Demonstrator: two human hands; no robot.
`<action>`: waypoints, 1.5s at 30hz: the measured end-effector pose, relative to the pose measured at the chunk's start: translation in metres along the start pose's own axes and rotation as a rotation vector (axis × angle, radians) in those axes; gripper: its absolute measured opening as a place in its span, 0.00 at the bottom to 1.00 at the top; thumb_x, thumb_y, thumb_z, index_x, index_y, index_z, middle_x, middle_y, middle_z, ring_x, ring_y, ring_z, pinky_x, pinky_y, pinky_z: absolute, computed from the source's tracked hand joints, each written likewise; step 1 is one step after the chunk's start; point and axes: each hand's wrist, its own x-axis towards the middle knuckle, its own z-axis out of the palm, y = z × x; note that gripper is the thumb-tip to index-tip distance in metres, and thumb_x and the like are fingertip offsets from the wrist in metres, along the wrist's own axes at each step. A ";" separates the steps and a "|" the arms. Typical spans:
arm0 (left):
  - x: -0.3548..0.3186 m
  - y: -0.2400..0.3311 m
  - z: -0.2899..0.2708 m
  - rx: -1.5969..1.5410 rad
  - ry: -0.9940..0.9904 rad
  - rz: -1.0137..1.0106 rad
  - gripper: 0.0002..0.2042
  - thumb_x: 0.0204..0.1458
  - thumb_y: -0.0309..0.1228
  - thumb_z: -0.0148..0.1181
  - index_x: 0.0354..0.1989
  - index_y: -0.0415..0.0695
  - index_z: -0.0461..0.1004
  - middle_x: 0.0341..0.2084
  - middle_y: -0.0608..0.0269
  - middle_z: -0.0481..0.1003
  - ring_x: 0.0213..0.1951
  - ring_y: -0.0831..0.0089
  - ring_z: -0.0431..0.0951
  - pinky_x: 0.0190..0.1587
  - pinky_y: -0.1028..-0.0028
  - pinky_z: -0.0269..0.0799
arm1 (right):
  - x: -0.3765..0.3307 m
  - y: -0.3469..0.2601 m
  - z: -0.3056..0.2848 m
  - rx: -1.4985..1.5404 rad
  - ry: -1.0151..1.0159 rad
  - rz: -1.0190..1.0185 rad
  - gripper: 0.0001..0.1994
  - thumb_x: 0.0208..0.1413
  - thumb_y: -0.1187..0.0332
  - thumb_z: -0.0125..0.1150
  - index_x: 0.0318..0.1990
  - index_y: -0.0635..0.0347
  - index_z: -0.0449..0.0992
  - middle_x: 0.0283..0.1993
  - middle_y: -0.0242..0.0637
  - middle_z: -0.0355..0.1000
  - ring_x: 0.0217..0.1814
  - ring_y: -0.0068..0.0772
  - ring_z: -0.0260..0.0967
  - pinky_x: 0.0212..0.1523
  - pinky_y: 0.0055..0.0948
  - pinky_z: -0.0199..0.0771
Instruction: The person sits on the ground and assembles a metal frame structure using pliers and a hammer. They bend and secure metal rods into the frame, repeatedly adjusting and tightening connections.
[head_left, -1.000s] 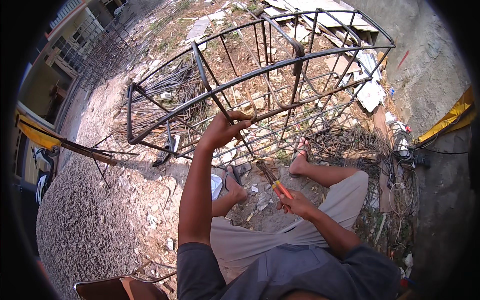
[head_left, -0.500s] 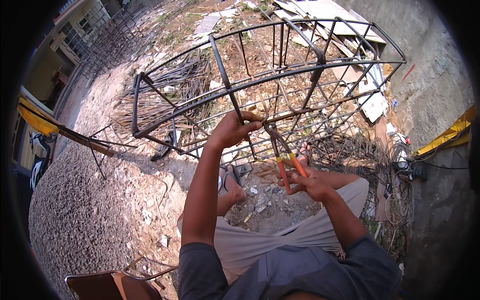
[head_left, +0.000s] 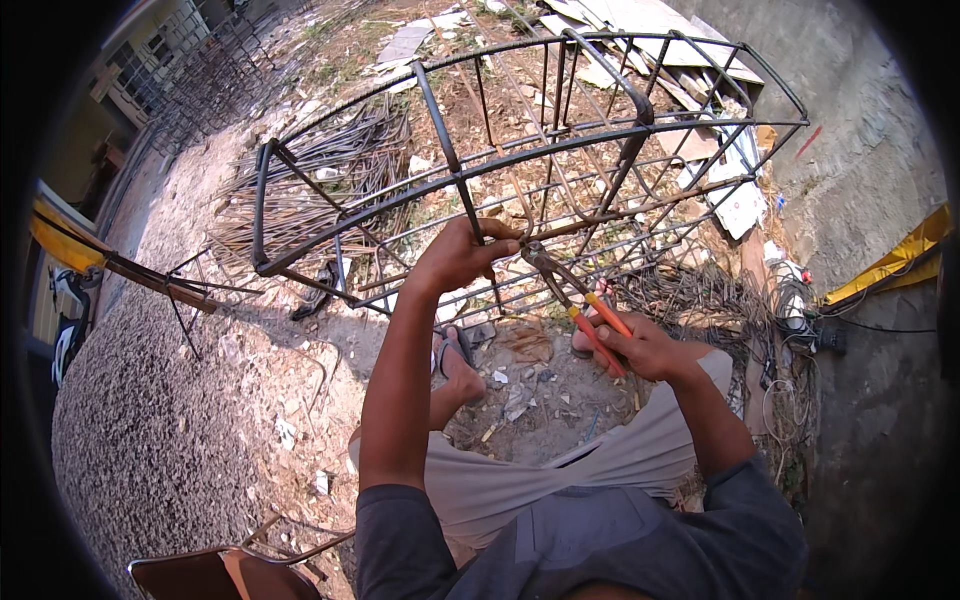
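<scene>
A cage of dark steel reinforcing bars (head_left: 390,210), with bent stirrups round long bars, stands raised in front of me. My left hand (head_left: 455,255) is closed round the lower part of a stirrup, its thumb and fingertips pointing right along the lower long bar. In my right hand (head_left: 640,348) is a pair of pincers (head_left: 550,268) with orange handles, squeezed close together. The pincers' jaws meet the lower bar just right of my left fingertips. Whether any tie wire sits in the jaws is too small to tell.
Loose bars (head_left: 340,165) lie heaped behind the cage at left. Coiled wire and thin rods (head_left: 700,310) spread over the ground at right, near a concrete wall (head_left: 860,130). Gravel (head_left: 150,430) covers the left side. A brown chair (head_left: 200,575) stands at lower left.
The pincers' handles have come together, where they stood apart before. My right hand has moved slightly up and right with them. My left hand keeps its hold on the stirrup.
</scene>
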 end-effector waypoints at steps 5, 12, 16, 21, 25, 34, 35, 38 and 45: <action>0.000 0.009 0.002 -0.016 -0.015 0.018 0.14 0.57 0.34 0.66 0.47 0.38 0.81 0.33 0.61 0.80 0.27 0.76 0.80 0.29 0.73 0.76 | 0.011 0.021 -0.025 0.651 -0.410 0.108 0.23 0.64 0.52 0.60 0.50 0.67 0.70 0.26 0.34 0.70 0.24 0.20 0.68 0.22 0.20 0.67; -0.003 0.001 -0.001 -0.028 0.010 0.010 0.13 0.57 0.33 0.67 0.46 0.39 0.81 0.33 0.62 0.80 0.27 0.77 0.79 0.30 0.74 0.75 | -0.011 -0.034 0.007 -0.774 0.322 -0.028 0.27 0.47 0.61 0.73 0.50 0.69 0.71 0.40 0.47 0.74 0.41 0.34 0.77 0.36 0.38 0.76; -0.003 0.005 0.002 -0.051 0.002 0.015 0.13 0.56 0.33 0.67 0.46 0.39 0.81 0.33 0.62 0.80 0.27 0.77 0.78 0.30 0.74 0.75 | -0.017 -0.037 0.023 -1.251 0.764 -0.425 0.30 0.45 0.58 0.72 0.54 0.66 0.71 0.44 0.51 0.74 0.46 0.47 0.76 0.44 0.44 0.76; -0.006 -0.002 0.000 -0.026 0.019 0.032 0.14 0.57 0.34 0.66 0.48 0.40 0.81 0.31 0.61 0.82 0.26 0.75 0.79 0.29 0.71 0.76 | -0.005 -0.036 0.023 -1.443 0.812 -0.462 0.30 0.46 0.52 0.73 0.53 0.61 0.74 0.40 0.47 0.76 0.44 0.47 0.77 0.39 0.45 0.78; -0.007 0.003 -0.002 0.022 -0.007 -0.012 0.14 0.56 0.35 0.67 0.47 0.41 0.82 0.33 0.62 0.81 0.28 0.78 0.77 0.31 0.72 0.74 | 0.017 -0.035 -0.021 -1.500 0.743 -0.489 0.12 0.55 0.61 0.65 0.42 0.57 0.76 0.34 0.37 0.76 0.34 0.42 0.78 0.32 0.38 0.77; -0.006 -0.001 -0.007 0.053 -0.010 0.005 0.14 0.56 0.35 0.67 0.47 0.42 0.82 0.30 0.64 0.80 0.25 0.78 0.76 0.29 0.74 0.71 | 0.038 -0.025 -0.053 -1.441 0.641 -0.611 0.18 0.51 0.70 0.68 0.51 0.57 0.74 0.39 0.43 0.77 0.38 0.46 0.77 0.34 0.42 0.78; -0.006 -0.002 -0.006 0.063 -0.009 0.003 0.14 0.56 0.35 0.67 0.47 0.42 0.82 0.30 0.64 0.80 0.26 0.78 0.76 0.29 0.74 0.72 | 0.035 -0.012 -0.050 -1.326 0.579 -0.590 0.20 0.53 0.68 0.68 0.54 0.56 0.73 0.40 0.45 0.77 0.39 0.48 0.77 0.34 0.41 0.78; -0.007 -0.006 -0.002 0.040 -0.007 -0.043 0.13 0.57 0.34 0.66 0.49 0.43 0.81 0.32 0.63 0.81 0.28 0.77 0.80 0.31 0.73 0.75 | 0.012 -0.008 -0.010 -0.614 0.322 -0.139 0.22 0.61 0.58 0.64 0.58 0.56 0.69 0.31 0.37 0.73 0.29 0.36 0.76 0.30 0.36 0.77; -0.004 0.002 -0.002 0.053 -0.028 -0.009 0.14 0.57 0.32 0.66 0.50 0.41 0.80 0.34 0.62 0.81 0.30 0.77 0.81 0.32 0.75 0.77 | 0.023 0.046 0.022 0.649 -0.375 0.014 0.28 0.59 0.47 0.64 0.57 0.54 0.63 0.30 0.34 0.71 0.20 0.26 0.70 0.22 0.32 0.73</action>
